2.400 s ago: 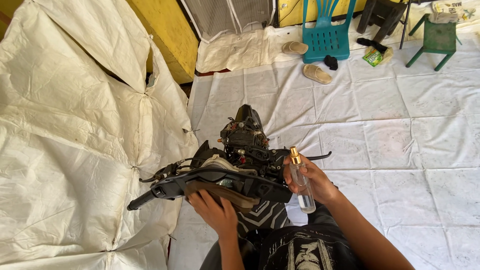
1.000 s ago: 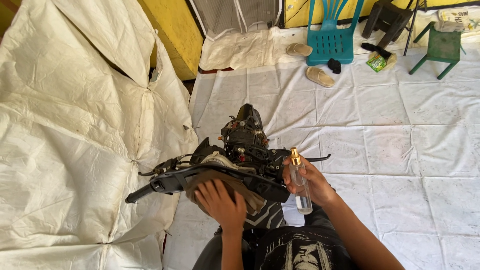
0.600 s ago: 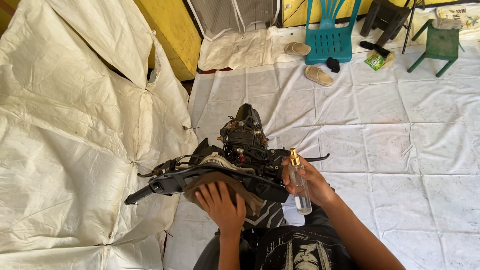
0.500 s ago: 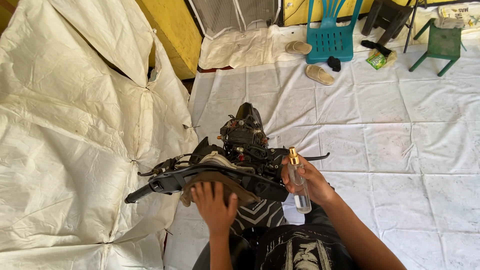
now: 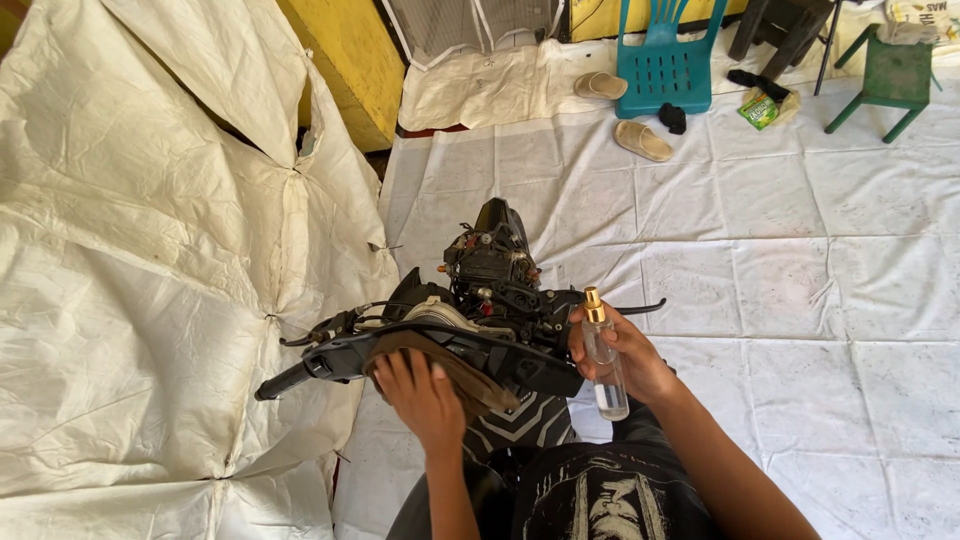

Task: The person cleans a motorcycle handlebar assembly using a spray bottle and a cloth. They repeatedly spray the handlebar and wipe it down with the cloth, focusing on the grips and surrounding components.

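A brown, soft cloth rag point(image 5: 455, 368) is pressed flat under the left hand point(image 5: 422, 392) against the black plastic handlebar cover of a stripped-down motorcycle point(image 5: 480, 300), seen from above by its seated rider. The left fingers are spread over the rag rather than closed around it. The rag appears limp and light; it would likely bunch or slide on the smooth plastic, so it seems best held with a flat palm or gathered at its middle.

A small clear spray bottle with a gold nozzle point(image 5: 603, 355) is held upright in the right hand point(image 5: 625, 355), just beside the right end of the handlebar. The right grip is wrapped around the bottle's body, the nozzle left free at the top. The bottle looks light, rigid and somewhat slippery, and possibly breakable if dropped; its body is the natural place to hold it.

The black left handlebar grip point(image 5: 285, 379) points out toward draped white woven sheeting point(image 5: 130, 250). More white sheeting covers the floor point(image 5: 800, 260). Farther off are seen a teal plastic chair point(image 5: 663, 65), two tan sandals point(image 5: 640, 140), a small green stool point(image 5: 890, 80) and a yellow wall point(image 5: 340, 60).
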